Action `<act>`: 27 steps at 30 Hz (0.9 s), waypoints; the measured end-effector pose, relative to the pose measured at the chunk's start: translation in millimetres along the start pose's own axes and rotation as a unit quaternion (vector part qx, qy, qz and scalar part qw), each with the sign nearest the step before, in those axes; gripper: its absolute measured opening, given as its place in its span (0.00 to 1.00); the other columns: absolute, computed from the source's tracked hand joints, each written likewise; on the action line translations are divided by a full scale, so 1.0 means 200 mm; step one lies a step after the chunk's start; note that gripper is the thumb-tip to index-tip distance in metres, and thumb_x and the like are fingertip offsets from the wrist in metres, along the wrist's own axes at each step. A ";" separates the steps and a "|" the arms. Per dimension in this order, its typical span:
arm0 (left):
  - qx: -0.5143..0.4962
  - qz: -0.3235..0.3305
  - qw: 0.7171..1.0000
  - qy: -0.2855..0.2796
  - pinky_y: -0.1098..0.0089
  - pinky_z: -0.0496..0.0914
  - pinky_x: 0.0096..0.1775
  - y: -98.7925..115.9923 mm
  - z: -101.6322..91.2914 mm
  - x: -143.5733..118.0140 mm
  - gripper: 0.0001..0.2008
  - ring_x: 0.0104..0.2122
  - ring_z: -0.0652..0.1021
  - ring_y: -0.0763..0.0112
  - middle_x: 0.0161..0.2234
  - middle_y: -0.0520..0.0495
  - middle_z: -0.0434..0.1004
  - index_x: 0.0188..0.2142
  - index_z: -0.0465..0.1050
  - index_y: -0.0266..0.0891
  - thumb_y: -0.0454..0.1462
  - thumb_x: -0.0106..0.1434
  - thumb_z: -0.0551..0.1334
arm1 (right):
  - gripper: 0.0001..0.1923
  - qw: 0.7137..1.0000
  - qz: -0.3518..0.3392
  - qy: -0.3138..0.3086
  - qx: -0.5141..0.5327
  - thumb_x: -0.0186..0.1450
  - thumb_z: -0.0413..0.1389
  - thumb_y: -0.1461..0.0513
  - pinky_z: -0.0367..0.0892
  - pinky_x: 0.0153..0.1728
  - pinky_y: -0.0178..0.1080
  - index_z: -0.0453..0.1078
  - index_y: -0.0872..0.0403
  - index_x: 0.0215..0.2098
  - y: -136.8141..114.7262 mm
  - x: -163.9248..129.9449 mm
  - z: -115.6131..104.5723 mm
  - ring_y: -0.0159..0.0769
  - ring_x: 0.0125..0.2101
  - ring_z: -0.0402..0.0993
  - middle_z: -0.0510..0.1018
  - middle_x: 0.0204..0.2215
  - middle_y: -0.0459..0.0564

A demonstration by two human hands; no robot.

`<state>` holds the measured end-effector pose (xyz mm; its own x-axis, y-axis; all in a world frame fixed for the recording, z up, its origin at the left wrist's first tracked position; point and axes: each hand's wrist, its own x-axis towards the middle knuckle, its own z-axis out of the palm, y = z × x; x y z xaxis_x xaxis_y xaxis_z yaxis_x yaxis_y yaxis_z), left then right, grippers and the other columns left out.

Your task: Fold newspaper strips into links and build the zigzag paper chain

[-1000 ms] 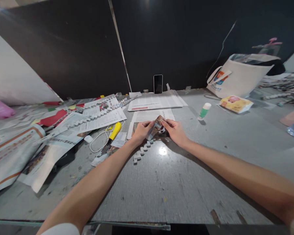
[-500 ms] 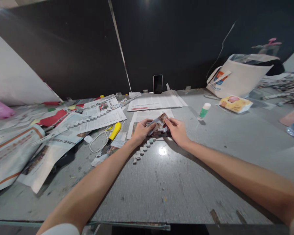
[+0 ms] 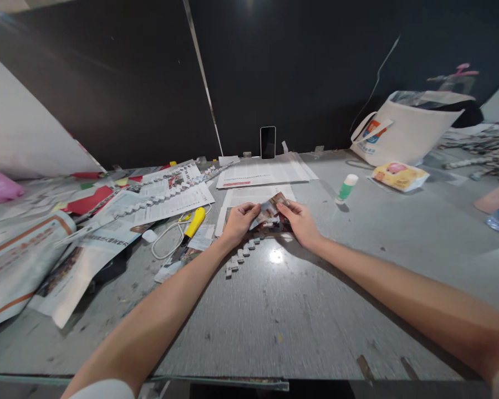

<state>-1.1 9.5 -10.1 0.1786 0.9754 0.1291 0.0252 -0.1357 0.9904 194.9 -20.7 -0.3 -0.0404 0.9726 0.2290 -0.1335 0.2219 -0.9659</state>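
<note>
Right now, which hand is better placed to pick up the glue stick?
Right, probably. The glue stick stands upright on the table to the right of both hands. The right hand is nearer; the left hand would have to cross over. Both currently pinch the folded paper strip.

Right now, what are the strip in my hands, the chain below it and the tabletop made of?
Strip: printed paper, slightly glossy, probably cut from a magazine or newspaper; it bends between the left hand and right hand.
Chain: looks like folded newsprint links, matte grey-white.
Tabletop: hard grey surface, scuffed and stained, with a glare spot; possibly laminate or painted board.
</note>
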 end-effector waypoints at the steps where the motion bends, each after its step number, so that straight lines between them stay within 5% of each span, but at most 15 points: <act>1: 0.009 0.009 1.000 0.000 0.71 0.68 0.30 0.01 0.00 -0.01 0.26 0.25 0.73 0.72 0.27 0.50 0.77 0.35 0.80 0.36 0.59 0.59 0.70 | 0.25 1.000 -0.001 -0.004 -0.005 0.60 0.68 0.41 0.60 0.27 0.37 0.70 0.51 0.27 -0.01 0.00 0.00 0.32 0.25 0.63 0.69 0.23 0.43; 10: 0.082 0.053 0.993 -0.067 0.69 0.71 0.39 0.06 0.02 -0.03 0.26 0.35 0.79 0.65 0.36 0.43 0.85 0.38 0.85 0.36 0.58 0.60 0.69 | 0.20 0.998 0.003 -0.043 -0.051 0.58 0.71 0.45 0.70 0.35 0.44 0.81 0.52 0.32 -0.01 0.01 0.00 0.41 0.31 0.75 0.81 0.28 0.52; 18: 0.096 0.000 0.995 -0.019 0.70 0.69 0.33 0.06 0.02 -0.03 0.26 0.30 0.78 0.68 0.32 0.46 0.83 0.38 0.84 0.35 0.57 0.58 0.70 | 0.20 0.998 0.047 0.045 0.026 0.57 0.71 0.46 0.62 0.28 0.38 0.79 0.53 0.30 0.03 0.02 -0.01 0.33 0.25 0.66 0.75 0.25 0.46; 27: -0.064 -0.058 0.996 -0.021 0.72 0.68 0.24 0.02 0.01 -0.01 0.28 0.20 0.74 0.73 0.24 0.50 0.78 0.44 0.77 0.36 0.53 0.54 0.76 | 0.21 0.990 0.017 0.130 0.053 0.59 0.69 0.44 0.56 0.25 0.37 0.75 0.51 0.29 0.06 0.05 -0.02 0.31 0.23 0.57 0.66 0.22 0.42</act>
<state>0.0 7.7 -7.2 0.2223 0.9749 0.0143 -0.0773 0.0030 0.9970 196.2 -9.2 -9.6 0.2076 0.9676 0.1439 -0.2401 0.1930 -0.9514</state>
